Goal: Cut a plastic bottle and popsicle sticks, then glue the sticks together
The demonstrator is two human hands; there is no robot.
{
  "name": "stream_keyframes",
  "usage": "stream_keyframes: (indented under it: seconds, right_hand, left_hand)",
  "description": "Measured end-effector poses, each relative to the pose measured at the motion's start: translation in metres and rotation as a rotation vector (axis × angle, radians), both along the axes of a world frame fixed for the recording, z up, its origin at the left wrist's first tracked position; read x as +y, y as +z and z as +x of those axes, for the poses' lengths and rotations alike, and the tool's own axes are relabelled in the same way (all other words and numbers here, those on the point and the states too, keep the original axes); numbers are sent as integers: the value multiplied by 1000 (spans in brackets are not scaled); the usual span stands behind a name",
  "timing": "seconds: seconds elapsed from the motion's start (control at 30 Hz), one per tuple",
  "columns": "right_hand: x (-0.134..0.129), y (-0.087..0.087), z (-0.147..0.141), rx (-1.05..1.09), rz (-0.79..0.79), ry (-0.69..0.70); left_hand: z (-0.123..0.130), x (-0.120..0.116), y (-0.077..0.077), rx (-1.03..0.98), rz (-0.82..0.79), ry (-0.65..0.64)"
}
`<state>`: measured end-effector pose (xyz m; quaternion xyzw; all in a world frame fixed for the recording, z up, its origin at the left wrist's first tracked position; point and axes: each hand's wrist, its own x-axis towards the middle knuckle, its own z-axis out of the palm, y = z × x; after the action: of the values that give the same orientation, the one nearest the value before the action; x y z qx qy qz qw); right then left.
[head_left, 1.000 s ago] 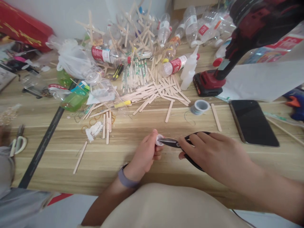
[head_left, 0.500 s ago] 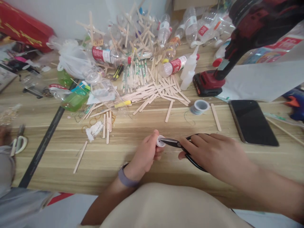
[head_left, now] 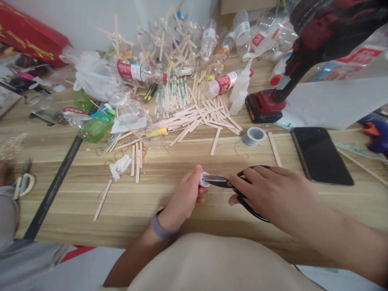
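Observation:
My left hand [head_left: 184, 193] is closed around a small white bottle cap [head_left: 204, 183], its hollow side turned to the right. In my right hand [head_left: 277, 193] is a pair of black-handled scissors [head_left: 220, 182], gripped around the handles. The blades lie together and point left, their tip inside the cap against its inner face. Whether the tip goes through the cap I cannot tell. Both hands are just above the wooden table [head_left: 127, 218], near its front edge.
Wooden craft sticks [head_left: 194, 117] lie heaped behind my hands, with plastic bottles around them. A spool [head_left: 254, 136], a phone [head_left: 323, 155] and a red-black cordless power tool [head_left: 266, 106] stand to the right. White-handled scissors [head_left: 26, 184] lie left, near another person's sleeve [head_left: 8, 212].
My right hand and the scissors handles have shifted very slightly, with the tip still in the cap. My left hand keeps its hold in the same place.

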<state>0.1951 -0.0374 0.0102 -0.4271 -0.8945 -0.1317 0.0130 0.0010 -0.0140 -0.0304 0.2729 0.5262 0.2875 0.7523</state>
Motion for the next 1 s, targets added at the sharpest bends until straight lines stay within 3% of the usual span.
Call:
stream_keyframes:
  seconds: [0.47,0.67,1.0]
  right_hand:
    - [-1,-4,2,63,6,67]
    - [-2,-4,6,51,22,7]
    - [-2,4,-4,-17,41,-32]
  left_hand:
    - [-2,0,-2,22,29,-81]
    - [-2,2,-4,67,40,28]
    - [-1,1,0,29,58,31]
